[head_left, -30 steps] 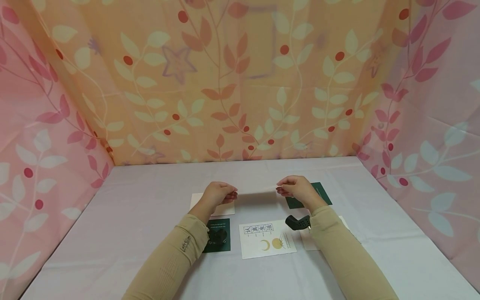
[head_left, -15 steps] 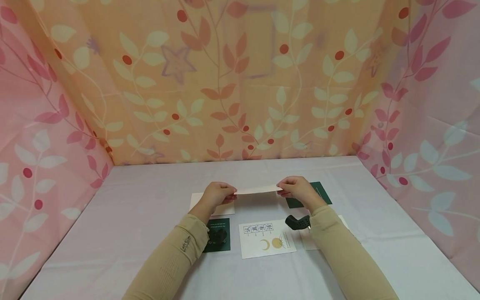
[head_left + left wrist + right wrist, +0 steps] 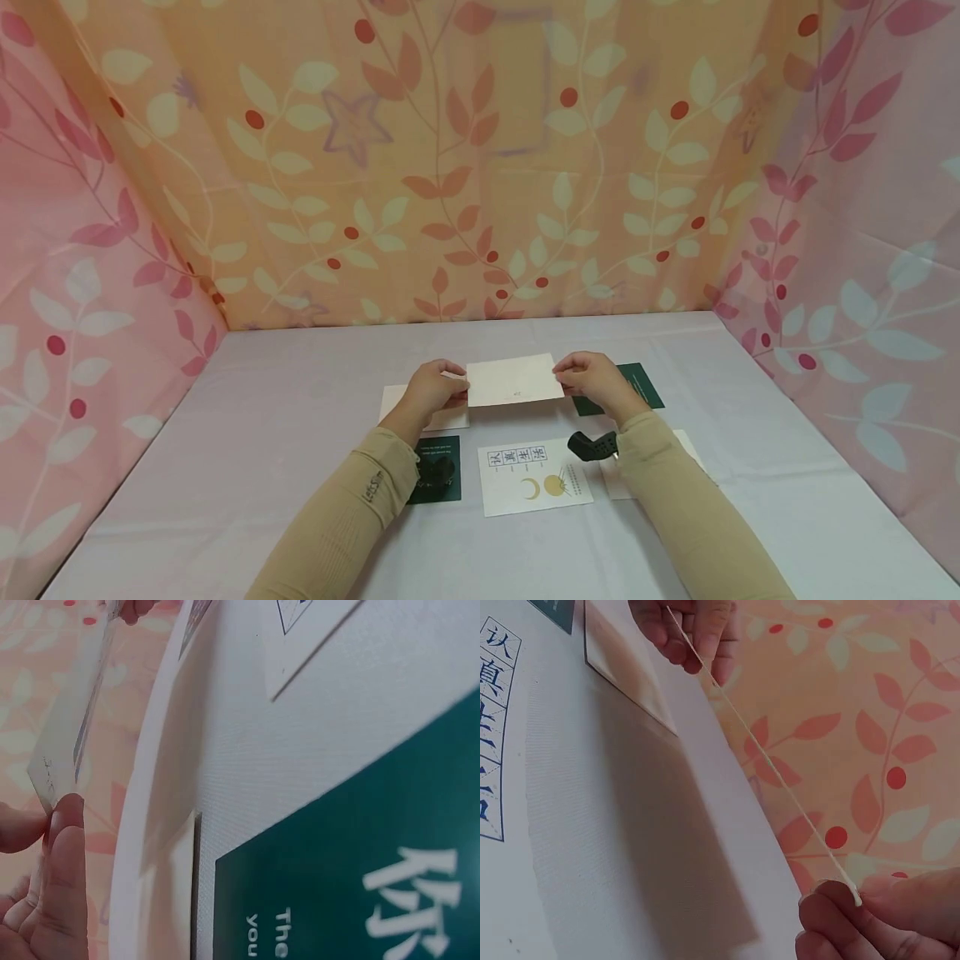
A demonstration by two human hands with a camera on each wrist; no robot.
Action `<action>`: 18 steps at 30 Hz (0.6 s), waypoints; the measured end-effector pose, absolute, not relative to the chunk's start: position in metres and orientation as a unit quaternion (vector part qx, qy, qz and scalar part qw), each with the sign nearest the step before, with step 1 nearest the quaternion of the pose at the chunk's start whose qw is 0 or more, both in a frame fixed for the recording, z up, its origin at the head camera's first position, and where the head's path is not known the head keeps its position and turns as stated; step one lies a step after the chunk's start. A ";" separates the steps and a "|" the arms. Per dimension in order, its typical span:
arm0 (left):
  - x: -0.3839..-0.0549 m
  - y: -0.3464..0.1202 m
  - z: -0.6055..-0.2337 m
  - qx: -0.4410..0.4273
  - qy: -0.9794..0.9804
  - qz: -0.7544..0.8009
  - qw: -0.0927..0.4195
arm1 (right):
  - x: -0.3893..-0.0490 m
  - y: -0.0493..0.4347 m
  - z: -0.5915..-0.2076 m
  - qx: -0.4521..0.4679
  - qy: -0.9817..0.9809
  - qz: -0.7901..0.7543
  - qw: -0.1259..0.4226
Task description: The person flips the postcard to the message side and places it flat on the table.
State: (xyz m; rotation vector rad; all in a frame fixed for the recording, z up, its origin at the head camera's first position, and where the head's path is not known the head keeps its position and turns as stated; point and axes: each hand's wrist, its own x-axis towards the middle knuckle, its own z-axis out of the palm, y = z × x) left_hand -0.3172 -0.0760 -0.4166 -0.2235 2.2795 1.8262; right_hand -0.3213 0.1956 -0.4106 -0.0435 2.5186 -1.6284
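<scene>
A cream card (image 3: pixel 514 381), nearly blank with a tiny mark near its lower edge, is held up off the table between both hands. My left hand (image 3: pixel 433 390) pinches its left edge between thumb and fingers, as the left wrist view shows on the near part of the card (image 3: pixel 71 727). At the opposite edge, my right hand (image 3: pixel 596 382) has the same kind of pinch; the right wrist view sees the card (image 3: pixel 780 776) almost edge-on. Below the raised card lies a white card (image 3: pixel 536 479) printed with blue characters, a gold moon and a sun.
Partly behind my left hand lies another cream card (image 3: pixel 442 419). A dark green card (image 3: pixel 447 492) is near my left wrist; a second green card (image 3: pixel 639 382) is behind my right hand. One pale card (image 3: pixel 617 483) is partly under the right sleeve. Patterned curtains (image 3: pixel 480 167) enclose the white table (image 3: pixel 300 417).
The held card has turned from almost edge-on to showing its broad cream face in the head view. Both hands have stayed nearly in place, holding its edges.
</scene>
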 end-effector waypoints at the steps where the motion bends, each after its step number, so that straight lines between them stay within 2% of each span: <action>1: -0.318 -0.076 -0.417 -0.077 0.772 0.621 0.107 | -0.322 0.195 -0.411 -0.013 0.834 -0.546 0.071; 13: -0.317 -0.071 -0.419 -0.076 0.790 0.596 0.120 | -0.324 0.195 -0.417 0.005 0.833 -0.549 0.072; 18: -0.316 -0.069 -0.420 -0.082 0.789 0.592 0.141 | -0.324 0.196 -0.419 0.012 0.843 -0.532 0.082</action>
